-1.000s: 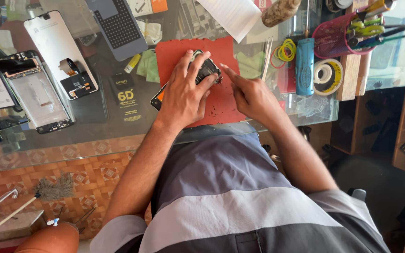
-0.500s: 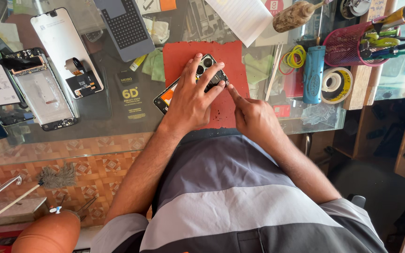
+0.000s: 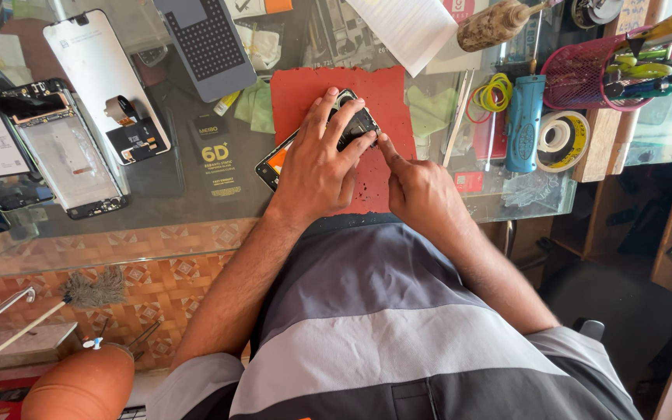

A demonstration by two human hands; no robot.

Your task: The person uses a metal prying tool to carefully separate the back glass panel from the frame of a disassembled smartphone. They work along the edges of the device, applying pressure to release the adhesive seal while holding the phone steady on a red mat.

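A dark opened phone [image 3: 356,124] lies slanted on a red mat [image 3: 383,93] on the glass table. My left hand [image 3: 316,159] lies flat over the phone, fingers spread, pressing it down and hiding most of it. My right hand [image 3: 418,190] is beside it on the right, index finger stretched out and touching the phone's right edge. An orange patch of the phone shows at its lower left end.
Two opened phones [image 3: 64,152] and a white screen panel [image 3: 103,74] lie at the left. A grey perforated pad [image 3: 205,47] sits at the top. A blue tool [image 3: 524,124], tape roll [image 3: 561,140] and pink mesh pen cup [image 3: 585,74] stand at the right. The glass edge [image 3: 118,249] runs near my body.
The view has shifted slightly. My left hand stays spread on the phone; my right index finger has moved down along the phone's right edge.
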